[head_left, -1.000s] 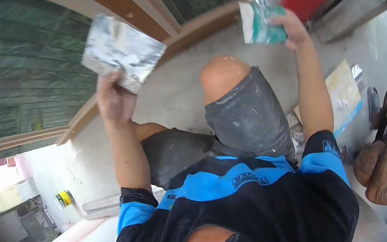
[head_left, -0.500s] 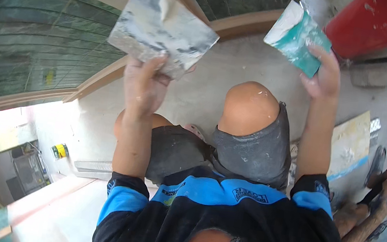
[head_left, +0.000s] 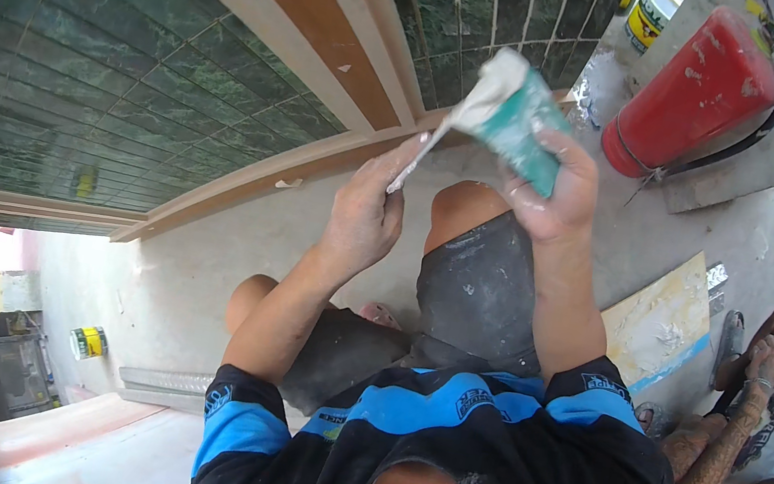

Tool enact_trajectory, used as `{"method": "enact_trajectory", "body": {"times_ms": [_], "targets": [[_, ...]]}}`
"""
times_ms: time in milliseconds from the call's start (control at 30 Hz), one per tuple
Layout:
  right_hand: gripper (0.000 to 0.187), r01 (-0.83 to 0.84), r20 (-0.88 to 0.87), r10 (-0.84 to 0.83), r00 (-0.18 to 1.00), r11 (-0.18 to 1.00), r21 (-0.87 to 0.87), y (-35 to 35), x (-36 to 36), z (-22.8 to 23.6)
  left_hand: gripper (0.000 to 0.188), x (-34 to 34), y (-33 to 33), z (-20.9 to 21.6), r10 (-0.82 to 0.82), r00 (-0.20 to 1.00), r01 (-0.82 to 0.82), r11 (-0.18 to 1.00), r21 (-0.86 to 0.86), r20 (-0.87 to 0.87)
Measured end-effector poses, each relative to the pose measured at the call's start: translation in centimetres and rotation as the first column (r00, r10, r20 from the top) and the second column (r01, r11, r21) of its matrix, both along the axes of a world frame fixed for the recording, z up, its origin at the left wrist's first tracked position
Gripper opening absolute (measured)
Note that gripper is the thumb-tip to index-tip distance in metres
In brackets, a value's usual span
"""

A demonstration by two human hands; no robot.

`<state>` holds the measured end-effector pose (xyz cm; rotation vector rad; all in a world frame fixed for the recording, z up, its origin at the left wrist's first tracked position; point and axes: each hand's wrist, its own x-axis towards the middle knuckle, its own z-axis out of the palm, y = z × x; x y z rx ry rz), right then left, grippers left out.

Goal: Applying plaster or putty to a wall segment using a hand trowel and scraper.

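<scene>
My left hand (head_left: 366,213) grips a thin flat plate (head_left: 407,166), smeared with white paste and tilted nearly edge-on. My right hand (head_left: 558,183) is closed round a green spreader (head_left: 531,128) with a thick lump of white paste (head_left: 502,76) on its far edge. The spreader's left corner meets or nearly meets the plate's top edge, where paste stretches between them. Both tools are held up in front of my bent knees, near the wooden trim (head_left: 364,66) of the wall.
Dark green tiled panels (head_left: 108,86) stand ahead and left. A red cylinder with a black hose (head_left: 699,94) is at far right. On the floor lies a paste-smeared board (head_left: 652,325); a seated person (head_left: 744,451) is beside it. Yellow-labelled tins (head_left: 89,343) stand left and far right.
Both hands have come together toward the middle. The plate has turned from face-on to nearly edge-on. The spreader has moved left and now carries a bigger lump of paste.
</scene>
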<state>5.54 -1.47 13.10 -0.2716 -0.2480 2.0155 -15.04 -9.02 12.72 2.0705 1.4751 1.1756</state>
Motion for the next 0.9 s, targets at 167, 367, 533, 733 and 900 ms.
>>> {"method": "enact_trajectory", "body": {"times_ms": [167, 367, 533, 733, 900], "targets": [[0.034, 0.296, 0.243, -0.377, 0.894, 0.903, 0.313, 3.9, -0.4, 0.5, 0.033, -5.3, -2.8, -2.5, 0.156, 0.951, -0.077, 0.955, -0.286, 0.266], [0.04, -0.909, -0.453, -0.888, 0.075, -0.248, 0.335, 8.8, 0.6, 0.6, 0.018, -8.8, -5.4, 0.7, 0.244, 0.798, -0.113, 0.959, -0.261, 0.552], [0.038, -0.963, -0.634, -0.752, 0.181, -0.267, 0.042, 13.0, 0.0, 0.3, 0.02, -9.5, -6.0, 2.3, 0.222, 0.727, -0.065, 0.964, -0.257, 0.65], [0.042, -0.987, -0.635, -0.772, -0.037, 0.129, -0.1, 12.9, -0.5, -1.3, 0.022, -10.5, -5.3, 3.2, 0.264, 0.772, -0.162, 0.961, -0.223, 0.578], [0.04, -1.0, -0.628, -0.778, 0.015, -0.016, -0.004, 12.2, 1.2, -3.0, 0.023, -13.1, -4.5, 3.2, 0.257, 0.774, -0.147, 0.962, -0.231, 0.579]]}}
